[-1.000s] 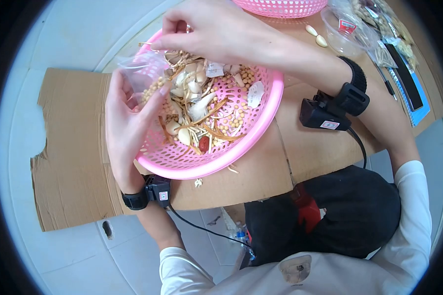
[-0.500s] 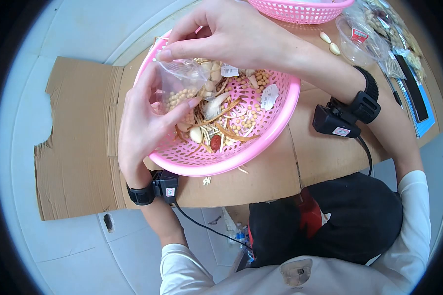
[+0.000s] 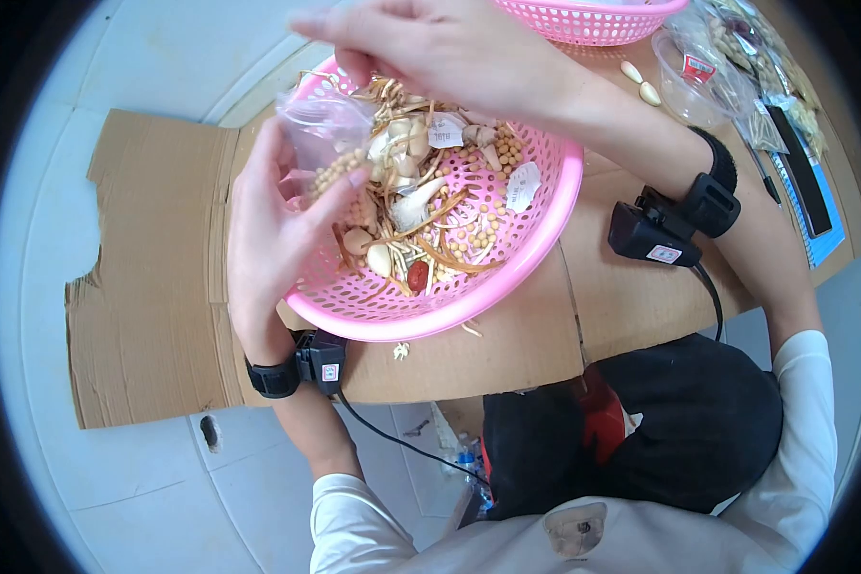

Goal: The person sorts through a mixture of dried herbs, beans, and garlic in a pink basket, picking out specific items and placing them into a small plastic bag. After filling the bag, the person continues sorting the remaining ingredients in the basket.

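Observation:
My left hand (image 3: 279,225) is closed round a clear plastic bag (image 3: 330,139) with pale round beans inside, over the left side of a pink mesh basket (image 3: 545,239). Above the basket's upper edge is my right hand (image 3: 402,43), its fingers apart and partly blurred, with nothing visible in them. The basket holds soybeans, a white mushroom (image 3: 418,205), brown strips, a red date (image 3: 418,276), a pale clove (image 3: 379,260) and two white paper labels (image 3: 523,187).
Another pink basket (image 3: 603,24) stands at the top. To its right are two pale cloves (image 3: 650,94), a clear plastic tub (image 3: 689,86), filled bags (image 3: 756,48), a pen (image 3: 767,180) and a blue notebook (image 3: 826,234). Cardboard (image 3: 158,277) covers the table.
My right hand has let go of the bag and moved up and slightly left. The bag now hangs from my left hand alone, its top looser.

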Demonstrator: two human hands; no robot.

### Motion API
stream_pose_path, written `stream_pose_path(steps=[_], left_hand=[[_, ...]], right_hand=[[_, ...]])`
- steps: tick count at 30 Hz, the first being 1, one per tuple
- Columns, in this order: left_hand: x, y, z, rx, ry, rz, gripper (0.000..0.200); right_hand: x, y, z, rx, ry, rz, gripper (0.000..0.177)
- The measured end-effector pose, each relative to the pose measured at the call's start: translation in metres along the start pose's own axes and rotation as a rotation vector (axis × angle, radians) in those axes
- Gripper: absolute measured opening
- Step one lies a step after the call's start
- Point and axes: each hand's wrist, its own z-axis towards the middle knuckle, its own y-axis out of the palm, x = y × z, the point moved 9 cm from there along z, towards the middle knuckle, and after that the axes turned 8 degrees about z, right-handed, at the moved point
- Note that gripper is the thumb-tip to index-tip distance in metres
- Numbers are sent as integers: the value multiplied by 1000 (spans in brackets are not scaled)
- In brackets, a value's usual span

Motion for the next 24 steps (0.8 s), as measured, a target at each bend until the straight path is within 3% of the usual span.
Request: stream_pose_path(steps=[2, 3, 4, 6, 11, 12, 14, 15, 24], left_hand=[[-6, -3, 2, 47, -37, -52, 52], [-7, -6, 2, 98, -23, -127, 49], [-8, -9, 2, 150, -10, -201, 45], [-6, -12, 2, 169, 4, -184, 47], [-4, -12, 2, 170, -22, -166, 48], [-4, -12, 2, 165, -27, -151, 48], [-6, -11, 2, 164, -32, -138, 48], [-6, -10, 3, 165, -20, -167, 49], [-4, -11, 1, 165, -8, -141, 48]], right_hand=[[-1, 0, 7, 2, -143, 293, 49], [-10, 8, 11, -309, -133, 287, 37], [-8, 4, 4, -308, -132, 287, 37], [2, 19, -13, -272, 113, 233, 39], [34, 57, -37, -582, 485, -219, 58], [41, 58, -36, -583, 485, -220, 58], [55, 54, -28, -535, 398, -565, 59], [58, 49, -32, -505, 476, -567, 68], [54, 60, -49, -696, 622, -538, 60]])
